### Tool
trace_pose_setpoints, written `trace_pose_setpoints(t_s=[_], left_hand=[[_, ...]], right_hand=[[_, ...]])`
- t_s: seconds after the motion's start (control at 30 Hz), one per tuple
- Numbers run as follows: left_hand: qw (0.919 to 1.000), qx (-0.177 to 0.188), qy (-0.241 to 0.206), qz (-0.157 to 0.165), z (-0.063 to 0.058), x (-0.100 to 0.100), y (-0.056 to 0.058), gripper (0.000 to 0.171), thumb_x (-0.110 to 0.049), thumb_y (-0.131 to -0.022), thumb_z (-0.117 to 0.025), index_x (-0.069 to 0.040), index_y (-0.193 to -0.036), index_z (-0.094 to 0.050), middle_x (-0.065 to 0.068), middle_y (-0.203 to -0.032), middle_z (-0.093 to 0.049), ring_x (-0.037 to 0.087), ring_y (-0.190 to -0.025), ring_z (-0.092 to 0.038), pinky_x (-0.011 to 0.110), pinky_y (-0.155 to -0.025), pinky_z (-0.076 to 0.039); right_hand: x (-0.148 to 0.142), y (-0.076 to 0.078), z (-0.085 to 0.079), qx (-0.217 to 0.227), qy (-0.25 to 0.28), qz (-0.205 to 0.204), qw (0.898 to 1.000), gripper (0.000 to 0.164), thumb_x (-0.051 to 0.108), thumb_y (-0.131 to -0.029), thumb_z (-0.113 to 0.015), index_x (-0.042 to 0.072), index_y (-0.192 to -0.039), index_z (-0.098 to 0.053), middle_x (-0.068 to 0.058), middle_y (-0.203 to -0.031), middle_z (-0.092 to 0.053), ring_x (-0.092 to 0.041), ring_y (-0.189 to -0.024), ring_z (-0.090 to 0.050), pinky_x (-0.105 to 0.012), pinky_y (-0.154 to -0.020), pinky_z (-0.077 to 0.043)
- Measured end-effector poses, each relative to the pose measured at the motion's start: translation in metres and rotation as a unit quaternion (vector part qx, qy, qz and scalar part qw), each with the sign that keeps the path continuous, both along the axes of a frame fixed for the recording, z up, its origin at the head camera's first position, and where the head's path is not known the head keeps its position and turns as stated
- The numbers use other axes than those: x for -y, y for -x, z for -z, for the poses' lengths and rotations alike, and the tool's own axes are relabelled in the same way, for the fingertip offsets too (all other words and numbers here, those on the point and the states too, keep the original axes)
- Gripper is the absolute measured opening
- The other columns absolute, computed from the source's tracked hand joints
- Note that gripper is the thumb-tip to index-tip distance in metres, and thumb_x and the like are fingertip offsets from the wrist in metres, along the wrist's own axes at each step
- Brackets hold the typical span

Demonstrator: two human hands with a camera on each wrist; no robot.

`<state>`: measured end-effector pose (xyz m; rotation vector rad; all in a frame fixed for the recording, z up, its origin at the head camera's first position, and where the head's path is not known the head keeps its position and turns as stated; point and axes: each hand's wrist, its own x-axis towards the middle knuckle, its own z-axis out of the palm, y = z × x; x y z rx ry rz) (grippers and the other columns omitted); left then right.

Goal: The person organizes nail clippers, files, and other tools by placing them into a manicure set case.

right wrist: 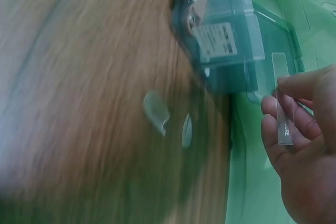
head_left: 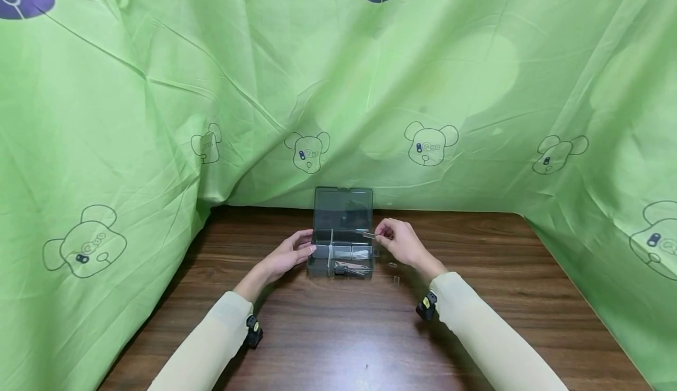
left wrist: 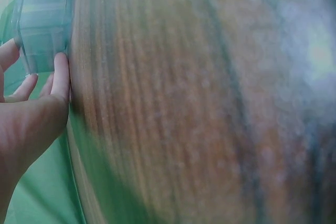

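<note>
A grey see-through plastic box (head_left: 342, 209) with compartments stands on the table, its lid raised at the back. My left hand (head_left: 285, 256) grips the box's left side; in the left wrist view the thumb (left wrist: 61, 74) and fingertips touch its wall. Beside the box's right side, my right hand (head_left: 401, 241) pinches a clear flat strip (right wrist: 280, 69) between thumb and fingers. Lettering ending in "CURE" shows on the strip, which reaches over the box's right back part in the head view. Metal items (head_left: 351, 268) lie in the front compartment, and pale clear pieces (head_left: 361, 254) in the middle one.
Two small clear pieces, a wider one (right wrist: 156, 110) and a narrow one (right wrist: 187, 130), lie on the wooden table (head_left: 338, 326) right of the box. A green curtain (head_left: 370, 97) with printed bear heads hangs behind the table and along both sides.
</note>
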<state>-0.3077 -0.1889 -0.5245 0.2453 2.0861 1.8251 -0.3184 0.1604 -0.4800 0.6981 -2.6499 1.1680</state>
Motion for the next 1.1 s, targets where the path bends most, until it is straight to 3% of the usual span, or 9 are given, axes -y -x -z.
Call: trace_pose_setpoints(t_s=[0.6, 0.87, 1.1], left_hand=[[1.0000, -0.005, 0.001, 0.003, 0.002, -0.003, 0.001, 0.067, -0.021, -0.108, -0.065, -0.011, -0.165, -0.032, 0.022, -0.165, -0.033, 0.038, -0.154, -0.034, 0.051, -0.121, -0.041], [0.9999, -0.003, -0.016, -0.001, 0.005, -0.002, 0.001, 0.065, -0.016, -0.109, -0.063, -0.008, -0.164, -0.031, 0.024, -0.164, -0.036, 0.039, -0.154, -0.034, 0.051, -0.121, -0.040], [0.9999, 0.001, -0.013, -0.009, 0.003, -0.002, 0.000, 0.064, -0.017, -0.108, -0.064, -0.011, -0.164, -0.033, 0.021, -0.164, -0.037, 0.037, -0.153, -0.035, 0.050, -0.121, -0.041]], right_hand=[[0.047, 0.010, 0.002, 0.012, -0.007, -0.011, 1.000, 0.011, 0.001, -0.097, -0.075, 0.009, -0.093, -0.070, -0.001, -0.091, -0.067, -0.014, -0.084, -0.062, -0.030, -0.077, -0.056], [0.056, 0.010, 0.008, 0.025, -0.006, -0.009, 1.000, 0.004, 0.007, -0.101, -0.072, 0.004, -0.098, -0.071, -0.002, -0.093, -0.069, -0.014, -0.086, -0.063, -0.031, -0.079, -0.057], [0.058, 0.010, 0.011, 0.021, -0.002, -0.009, 1.000, 0.008, 0.001, -0.098, -0.074, 0.009, -0.095, -0.071, -0.001, -0.092, -0.068, -0.015, -0.084, -0.062, -0.031, -0.077, -0.057]])
